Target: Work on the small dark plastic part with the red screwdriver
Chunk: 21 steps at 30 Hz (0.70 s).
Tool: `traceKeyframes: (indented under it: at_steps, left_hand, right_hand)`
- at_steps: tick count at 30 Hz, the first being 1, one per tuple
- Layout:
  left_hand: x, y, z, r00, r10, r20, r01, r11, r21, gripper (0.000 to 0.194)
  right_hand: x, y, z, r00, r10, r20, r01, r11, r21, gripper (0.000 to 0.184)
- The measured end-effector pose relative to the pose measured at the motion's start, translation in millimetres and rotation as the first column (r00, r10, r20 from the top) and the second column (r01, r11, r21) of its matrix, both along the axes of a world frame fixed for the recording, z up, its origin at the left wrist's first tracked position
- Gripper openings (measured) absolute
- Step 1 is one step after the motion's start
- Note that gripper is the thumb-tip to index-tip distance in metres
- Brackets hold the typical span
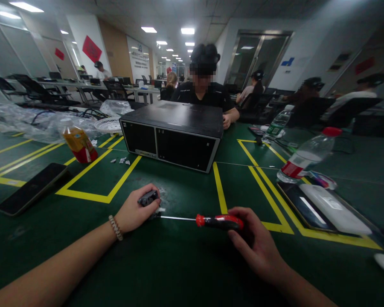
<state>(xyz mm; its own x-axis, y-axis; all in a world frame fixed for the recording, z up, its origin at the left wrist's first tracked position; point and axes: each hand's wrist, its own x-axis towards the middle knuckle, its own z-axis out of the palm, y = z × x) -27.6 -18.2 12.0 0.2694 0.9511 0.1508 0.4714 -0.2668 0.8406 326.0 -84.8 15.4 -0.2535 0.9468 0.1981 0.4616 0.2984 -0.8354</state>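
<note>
Closed around a small dark grey part (148, 198) is my left hand (140, 209); the fingers cover much of it and its kind does not show. In my right hand (254, 241) lies the red and black handle of a screwdriver (220, 221), gripped by thumb and fingers. Its thin metal shaft points left, level with the green table, and its tip meets the left hand's fingers, where a dark bit below the part is partly hidden. I cannot tell whether the tip touches the part. A small white scrap (161, 209) shows beside the left fingertips.
A large black metal case (176, 123) stands ahead, with a person (200, 91) behind it. To the left are a tilted phone (33, 187), a drink bottle (78, 140) and a white basket (108, 125). A red-capped bottle (307, 155) and flat devices (331, 207) are at right.
</note>
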Motion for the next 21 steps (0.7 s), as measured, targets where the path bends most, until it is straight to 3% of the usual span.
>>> traceKeyframes:
  at_steps: [10,18,21]
  left_hand:
    - [-1.4,0.0,-0.6,1.0,-0.011,0.007,0.011,1.0,-0.021,0.017]
    - [-0.3,-0.8,0.4,1.0,-0.003,-0.001,0.003,1.0,-0.018,0.016]
    - [0.3,-1.3,1.6,1.0,-0.006,0.009,0.007,1.0,-0.021,0.016]
  right_hand:
    - [-3.6,2.2,-2.2,0.99,-0.054,-0.132,0.023,0.974,-0.225,0.04]
    - [-0.5,1.5,-4.3,0.995,0.002,-0.095,-0.009,0.997,-0.076,0.024]
    - [-0.7,-0.3,-0.7,0.998,0.016,-0.063,-0.019,0.999,-0.05,0.03]
